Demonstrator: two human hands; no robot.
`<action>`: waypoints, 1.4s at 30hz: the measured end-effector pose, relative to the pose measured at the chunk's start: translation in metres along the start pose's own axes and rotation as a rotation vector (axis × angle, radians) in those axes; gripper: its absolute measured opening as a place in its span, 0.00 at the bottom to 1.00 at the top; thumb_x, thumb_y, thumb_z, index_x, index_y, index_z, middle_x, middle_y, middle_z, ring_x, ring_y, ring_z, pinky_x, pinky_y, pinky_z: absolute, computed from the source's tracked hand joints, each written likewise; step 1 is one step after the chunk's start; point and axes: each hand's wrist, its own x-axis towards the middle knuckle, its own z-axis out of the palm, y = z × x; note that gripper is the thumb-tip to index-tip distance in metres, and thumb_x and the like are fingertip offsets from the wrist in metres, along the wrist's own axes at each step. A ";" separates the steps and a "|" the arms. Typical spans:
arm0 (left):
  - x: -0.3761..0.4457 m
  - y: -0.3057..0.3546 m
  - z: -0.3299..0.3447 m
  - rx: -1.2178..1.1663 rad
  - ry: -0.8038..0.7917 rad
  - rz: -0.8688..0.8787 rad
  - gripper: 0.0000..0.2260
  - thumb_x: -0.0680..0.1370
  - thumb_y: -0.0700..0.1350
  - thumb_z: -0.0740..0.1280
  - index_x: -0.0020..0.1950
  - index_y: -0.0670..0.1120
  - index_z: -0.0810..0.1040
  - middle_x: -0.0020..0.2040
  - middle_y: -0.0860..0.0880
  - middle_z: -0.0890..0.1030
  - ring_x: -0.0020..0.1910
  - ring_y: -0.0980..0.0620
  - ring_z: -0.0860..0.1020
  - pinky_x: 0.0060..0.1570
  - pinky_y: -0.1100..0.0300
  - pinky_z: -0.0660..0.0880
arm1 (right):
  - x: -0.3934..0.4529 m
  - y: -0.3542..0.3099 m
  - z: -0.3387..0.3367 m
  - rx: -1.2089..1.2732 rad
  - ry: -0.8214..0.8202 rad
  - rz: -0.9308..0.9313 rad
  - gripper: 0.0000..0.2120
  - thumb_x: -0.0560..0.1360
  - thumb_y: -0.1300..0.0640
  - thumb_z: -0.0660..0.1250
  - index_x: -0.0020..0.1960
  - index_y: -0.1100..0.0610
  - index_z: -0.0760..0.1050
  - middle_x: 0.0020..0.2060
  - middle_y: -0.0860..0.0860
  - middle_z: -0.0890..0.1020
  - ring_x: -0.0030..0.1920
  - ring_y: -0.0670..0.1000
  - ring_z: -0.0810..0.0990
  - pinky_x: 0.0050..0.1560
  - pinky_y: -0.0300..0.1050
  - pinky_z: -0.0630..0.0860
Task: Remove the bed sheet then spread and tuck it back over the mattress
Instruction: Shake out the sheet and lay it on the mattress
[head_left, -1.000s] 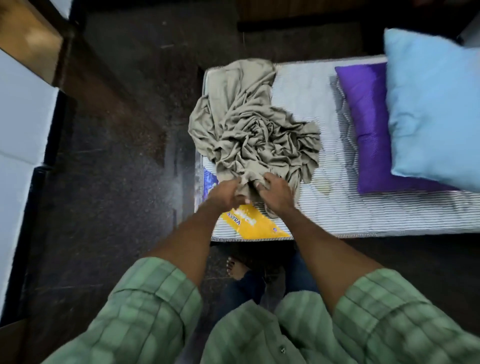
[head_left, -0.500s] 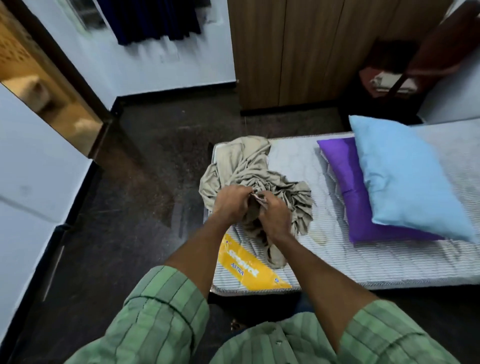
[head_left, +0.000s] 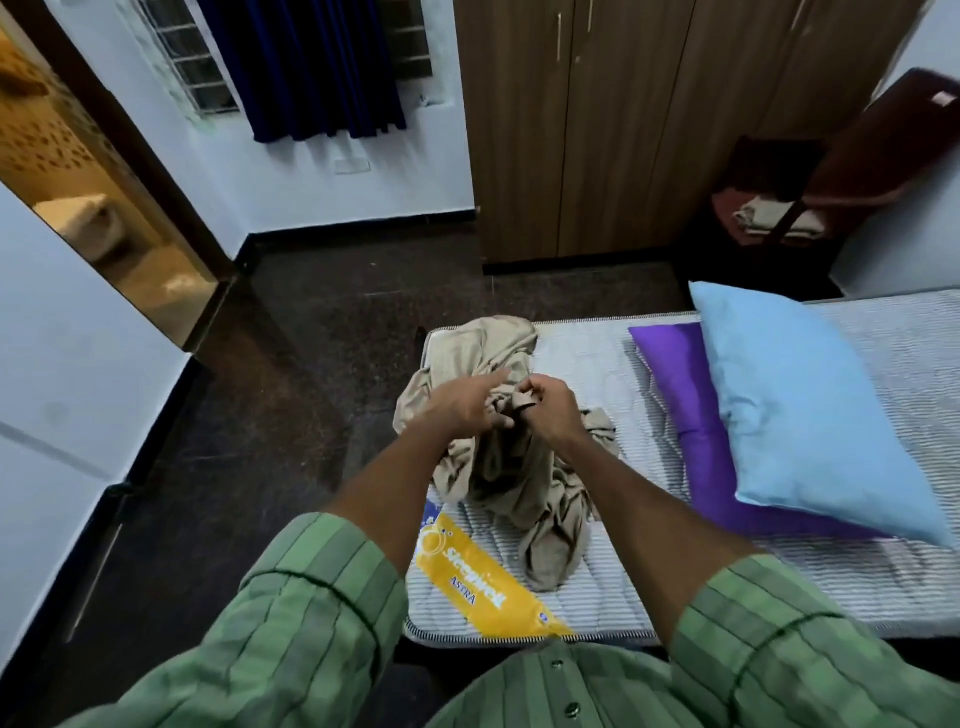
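Gripping the bunched sheet (head_left: 514, 467) above the mattress (head_left: 623, 571), left hand (head_left: 462, 402) and right hand (head_left: 550, 410) both pinch its fabric.

mattress (head_left: 649, 587) cut off at the right edge, its near left corner behind a green sleeve (head_left: 311, 613), purple pillow (head_left: 675, 395) mostly under the blue pillow (head_left: 810, 415), left hand (head_left: 462, 402) fingertips buried in the sheet (head_left: 519, 483)
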 end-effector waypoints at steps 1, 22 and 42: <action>0.008 0.003 -0.004 -0.028 0.016 0.016 0.32 0.75 0.61 0.74 0.77 0.59 0.69 0.69 0.50 0.79 0.68 0.45 0.76 0.62 0.51 0.74 | 0.010 -0.005 -0.004 0.001 -0.037 -0.015 0.08 0.69 0.58 0.75 0.37 0.46 0.79 0.35 0.43 0.83 0.38 0.44 0.79 0.41 0.45 0.77; 0.109 0.017 -0.155 0.017 0.564 -0.210 0.12 0.80 0.59 0.66 0.52 0.54 0.84 0.52 0.48 0.85 0.54 0.43 0.82 0.52 0.52 0.76 | 0.115 -0.098 -0.110 0.643 0.060 0.093 0.10 0.76 0.64 0.73 0.40 0.54 0.76 0.34 0.50 0.79 0.35 0.46 0.75 0.32 0.39 0.72; 0.135 0.026 -0.183 -0.198 0.428 0.036 0.08 0.73 0.60 0.70 0.35 0.64 0.76 0.43 0.59 0.82 0.48 0.53 0.80 0.48 0.55 0.77 | 0.118 -0.120 -0.105 0.376 -0.191 -0.029 0.17 0.74 0.54 0.78 0.55 0.65 0.81 0.43 0.54 0.85 0.42 0.48 0.82 0.37 0.41 0.78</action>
